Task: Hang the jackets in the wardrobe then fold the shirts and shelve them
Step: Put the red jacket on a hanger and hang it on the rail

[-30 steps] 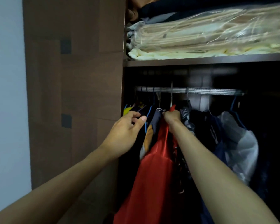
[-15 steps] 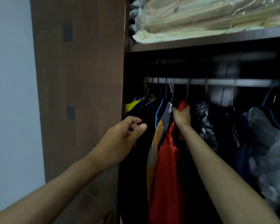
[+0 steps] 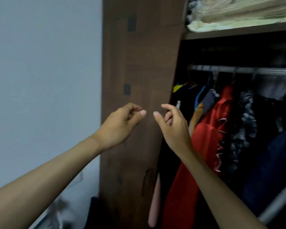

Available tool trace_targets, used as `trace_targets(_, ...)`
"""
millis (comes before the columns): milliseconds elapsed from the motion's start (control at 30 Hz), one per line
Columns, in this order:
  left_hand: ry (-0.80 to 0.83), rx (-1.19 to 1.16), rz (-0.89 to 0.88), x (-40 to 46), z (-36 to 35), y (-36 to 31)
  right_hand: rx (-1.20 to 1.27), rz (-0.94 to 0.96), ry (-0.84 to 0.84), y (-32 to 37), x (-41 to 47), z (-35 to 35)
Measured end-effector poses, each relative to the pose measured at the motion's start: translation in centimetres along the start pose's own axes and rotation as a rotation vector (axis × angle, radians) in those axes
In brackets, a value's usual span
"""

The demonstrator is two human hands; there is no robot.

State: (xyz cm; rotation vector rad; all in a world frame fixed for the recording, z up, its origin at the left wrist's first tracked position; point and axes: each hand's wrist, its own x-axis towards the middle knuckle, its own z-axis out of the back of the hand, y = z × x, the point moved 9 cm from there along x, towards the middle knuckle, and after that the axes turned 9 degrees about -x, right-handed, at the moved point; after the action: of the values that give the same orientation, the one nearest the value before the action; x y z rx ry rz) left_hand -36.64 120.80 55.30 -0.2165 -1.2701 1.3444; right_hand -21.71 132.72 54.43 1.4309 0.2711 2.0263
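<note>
A red jacket (image 3: 206, 139) hangs from the metal rail (image 3: 244, 69) inside the open wardrobe, among several dark garments. My left hand (image 3: 120, 124) is raised in front of the brown wardrobe door, fingers loosely curled and holding nothing. My right hand (image 3: 173, 124) hovers just left of the red jacket, fingers relaxed and empty, apart from the clothes. The two thumbs point toward each other with a small gap between them.
The brown wardrobe door (image 3: 139, 80) stands open between the grey wall (image 3: 45, 80) and the hanging space. A shelf (image 3: 238, 31) above the rail holds bagged cream bedding (image 3: 238, 12). A pink cloth (image 3: 155, 200) hangs low by the door edge.
My right hand has let go of the red jacket's hanger and pulled back left out of the wardrobe. My left hand has drawn back too. The view has swung left.
</note>
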Motion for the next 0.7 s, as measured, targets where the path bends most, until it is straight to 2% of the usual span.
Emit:
trace_targets(100,-0.107,0.092,0.082,-6.5,7.1,0.6,0.079,0.106,0.136,7.8,-4.6,-4.4)
trace_targets(200,-0.241,0.171,0.207,-15.7,15.2,1.1,0.175,0.151,0.375,16.1,-10.7,-9.9)
trace_targets(333,-0.425,0.34,0.401,-30.6,25.3,0.9,0.272,0.286,0.679,28.7,-21.0,-16.0)
trace_targets(433,-0.578,0.456,0.547,-42.7,31.9,-0.6,0.361,0.428,0.841,38.5,-29.6,-18.0)
trace_targets(567,-0.806,0.582,0.73,-58.8,36.8,-4.7,0.494,0.663,1.018,50.5,-41.6,-18.2)
trace_targets(700,-1.094,0.645,0.926,-74.4,36.3,-9.7,0.626,0.905,1.204,59.1,-55.3,-16.2)
